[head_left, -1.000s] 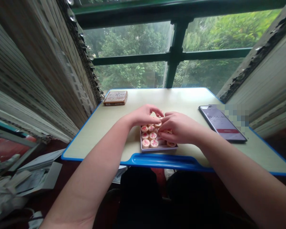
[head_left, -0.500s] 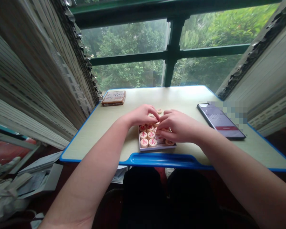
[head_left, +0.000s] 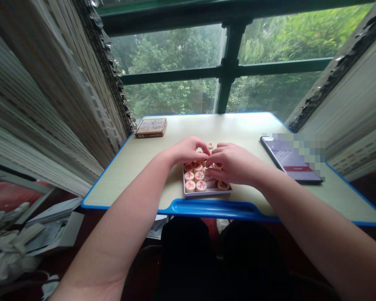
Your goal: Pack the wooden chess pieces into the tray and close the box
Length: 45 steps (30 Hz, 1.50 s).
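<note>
A shallow white box (head_left: pixel 207 194) near the table's front edge holds round wooden Chinese chess pieces. At its left stand red-marked pieces, among them a horse piece (head_left: pixel 190 186) and a soldier piece (head_left: pixel 201 186). A dark-marked piece (head_left: pixel 223 185) sits in the front right corner. My left hand (head_left: pixel 192 150) reaches over the back left of the box, its fingers closed on a mostly hidden piece. My right hand (head_left: pixel 230 163) covers the box's right side, fingertips against the left ones and pinched at a piece, largely hidden too. One more piece (head_left: pixel 210 145) shows behind the hands.
The pale table (head_left: pixel 119 175) has a blue rim and a blue front trough (head_left: pixel 213 207). A small brown printed box (head_left: pixel 151 128) lies at the back left. On the right lies a phone (head_left: pixel 290 161). Curtains flank the window behind.
Both hands stay over the box; their fingertips have come closer together. The right fingers have risen slightly. The view has shifted a little.
</note>
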Available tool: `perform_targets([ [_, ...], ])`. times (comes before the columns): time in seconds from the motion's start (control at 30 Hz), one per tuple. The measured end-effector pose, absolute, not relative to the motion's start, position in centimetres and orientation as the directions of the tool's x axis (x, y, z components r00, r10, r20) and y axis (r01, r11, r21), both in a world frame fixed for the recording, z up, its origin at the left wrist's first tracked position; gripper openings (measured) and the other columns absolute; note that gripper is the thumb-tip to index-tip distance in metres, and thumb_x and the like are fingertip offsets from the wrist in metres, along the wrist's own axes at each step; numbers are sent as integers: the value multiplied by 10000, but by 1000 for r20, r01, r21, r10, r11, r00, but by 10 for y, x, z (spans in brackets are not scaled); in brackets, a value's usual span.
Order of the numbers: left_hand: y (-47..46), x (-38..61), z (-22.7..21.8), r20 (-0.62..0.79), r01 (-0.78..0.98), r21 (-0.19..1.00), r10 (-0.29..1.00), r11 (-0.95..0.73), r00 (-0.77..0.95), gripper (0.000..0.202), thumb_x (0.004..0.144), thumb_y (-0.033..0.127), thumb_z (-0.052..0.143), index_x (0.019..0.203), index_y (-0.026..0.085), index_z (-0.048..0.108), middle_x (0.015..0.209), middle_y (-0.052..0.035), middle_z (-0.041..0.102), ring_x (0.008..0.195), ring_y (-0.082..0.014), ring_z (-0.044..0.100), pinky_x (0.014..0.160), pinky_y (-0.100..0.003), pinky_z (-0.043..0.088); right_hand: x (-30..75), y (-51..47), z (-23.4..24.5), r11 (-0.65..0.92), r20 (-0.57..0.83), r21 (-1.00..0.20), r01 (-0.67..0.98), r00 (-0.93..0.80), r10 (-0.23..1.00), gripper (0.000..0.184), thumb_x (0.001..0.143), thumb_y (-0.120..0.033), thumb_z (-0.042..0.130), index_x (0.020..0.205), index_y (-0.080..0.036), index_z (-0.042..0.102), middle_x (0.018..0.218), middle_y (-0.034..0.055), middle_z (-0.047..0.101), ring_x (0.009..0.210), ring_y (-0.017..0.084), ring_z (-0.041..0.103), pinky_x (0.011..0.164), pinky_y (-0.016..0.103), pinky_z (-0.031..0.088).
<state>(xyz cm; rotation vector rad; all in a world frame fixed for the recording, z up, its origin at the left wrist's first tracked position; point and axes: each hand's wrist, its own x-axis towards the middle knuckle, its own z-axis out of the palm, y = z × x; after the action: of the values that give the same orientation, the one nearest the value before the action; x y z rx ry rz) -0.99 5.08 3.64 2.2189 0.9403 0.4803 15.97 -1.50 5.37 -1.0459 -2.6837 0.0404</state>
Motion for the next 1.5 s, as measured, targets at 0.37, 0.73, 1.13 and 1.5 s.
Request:
perform_targets([
  [0.37, 52, -11, 34, 88, 466, 722, 736, -511, 671, 182, 654, 252, 629, 759, 148, 737, 747, -32, 649, 676, -137, 546, 615, -234, 410, 154, -13, 47, 625, 163, -98, 774, -607, 777, 132, 719, -258, 612, 722, -209, 734, 719, 55, 684, 685, 181, 535, 618, 282, 380],
  [0.73, 52, -10, 35, 70, 506, 669, 724, -544, 686, 217, 672, 276, 619, 797, 134, 724, 780, -22, 652, 723, -129, 549, 627, -207, 413, 153, -13, 48, 603, 142, -133, 787, -587, 797, 180, 711, -202, 591, 788, -222, 753, 757, 52, 703, 733, 187, 569, 652, 269, 397],
  [1.13, 51, -9, 36, 69, 527, 642, 726, -558, 685, 252, 702, 251, 558, 859, 138, 720, 840, -29, 664, 746, -126, 547, 647, -209, 422, 172, -8, 57, 598, 356, -141, 789, -523, 774, 232, 758, -183, 518, 826, -199, 739, 740, 49, 689, 688, 165, 548, 653, 270, 395],
  [1.5, 50, -8, 38, 39, 543, 657, 743, -523, 668, 217, 703, 236, 568, 831, 166, 729, 888, -44, 649, 739, -130, 557, 632, -224, 442, 206, 25, 50, 123, 208, -132, 984, -94, 974, 263, 749, -244, 491, 862, -208, 726, 845, 55, 697, 761, 190, 594, 608, 268, 388],
])
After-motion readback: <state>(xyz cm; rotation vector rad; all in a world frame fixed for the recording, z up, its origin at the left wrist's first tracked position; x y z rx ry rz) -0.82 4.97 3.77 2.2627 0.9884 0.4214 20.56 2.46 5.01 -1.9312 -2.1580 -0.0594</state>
